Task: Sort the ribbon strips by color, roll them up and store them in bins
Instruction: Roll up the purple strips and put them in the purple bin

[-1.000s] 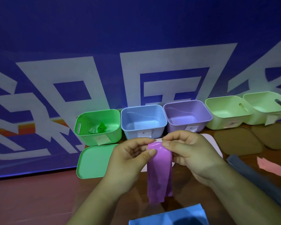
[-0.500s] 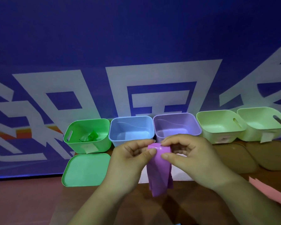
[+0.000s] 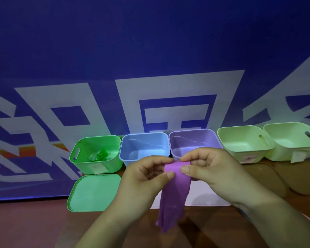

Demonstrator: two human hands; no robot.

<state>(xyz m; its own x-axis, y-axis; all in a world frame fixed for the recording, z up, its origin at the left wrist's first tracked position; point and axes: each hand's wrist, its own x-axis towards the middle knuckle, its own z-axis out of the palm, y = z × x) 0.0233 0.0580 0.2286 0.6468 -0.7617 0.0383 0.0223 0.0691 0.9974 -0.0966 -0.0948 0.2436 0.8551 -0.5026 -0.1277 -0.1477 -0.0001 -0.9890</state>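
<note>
Left hand (image 3: 145, 178) and right hand (image 3: 211, 169): each pinches the top end of the ribbon (image 3: 174, 192) between thumb and curled forefinger. The fingertips of the two hands nearly meet over it.

Ribbon: purple, smooth, flat strip. The top end is turned over in a short fold between the fingers. The rest hangs down loose and looks doubled, two layers side by side, narrowing toward the bottom. It is held above the table (image 3: 43, 226), mid-width, in front of the purple bin (image 3: 191, 142).

Row of bins along the table's far edge, left to right: green bin (image 3: 113, 165), blue bin (image 3: 143, 149), purple bin, pale bin (image 3: 243, 142), end bin (image 3: 293, 138). A small green roll (image 3: 101, 155) lies in the green bin. Paper labels on several front walls, text unreadable.

Green lid (image 3: 95, 192) lies flat before the green bin. White sheet (image 3: 204, 196) under the hands. Brown lids (image 3: 265, 178) before the pale bins.
</note>
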